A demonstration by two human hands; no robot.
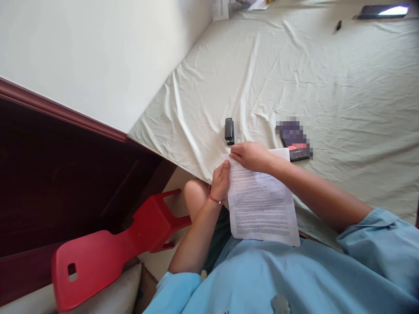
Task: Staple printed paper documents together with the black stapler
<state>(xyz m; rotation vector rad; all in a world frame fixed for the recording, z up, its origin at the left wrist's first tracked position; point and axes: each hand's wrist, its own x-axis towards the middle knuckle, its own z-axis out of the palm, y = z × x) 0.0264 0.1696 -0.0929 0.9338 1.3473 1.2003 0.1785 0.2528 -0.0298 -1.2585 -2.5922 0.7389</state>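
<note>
Cloth (347,96), pale green and creased, spread across a broad flat surface; the other articles on it are listed below.
Wall (88,52), white, seen at the upper left, bordered below by dark panelling (59,183) with a reddish moulding.
Shirt (255,279), light blue, worn by the person seated at the cloth's edge.
Chair (88,264), red plastic, placed at the lower left; a slot is cut through its backrest.
Printed paper (262,209), white, covered in dense lines of text too small to be read; held before the shirt, its upper part at the cloth's edge. Whether more than one sheet is held cannot be told.
Dark device (369,12), laid at the far right, its screen partly bright.
Left hand (221,181), closed on the left edge of the paper near the upper corner, the thumb pointed upward.
Right hand (250,156), laid across the top of the paper; the upper left corner is pinched by its fingers.
Phone (297,150), dark, partly pixelated, set just beside the paper's upper right corner.
Stapler (229,130), black, placed just beyond the right hand, apart from the paper.
Bracelet (214,199), red, worn on the left wrist.
Small black object (339,25), unidentified, placed near the dark device.
</note>
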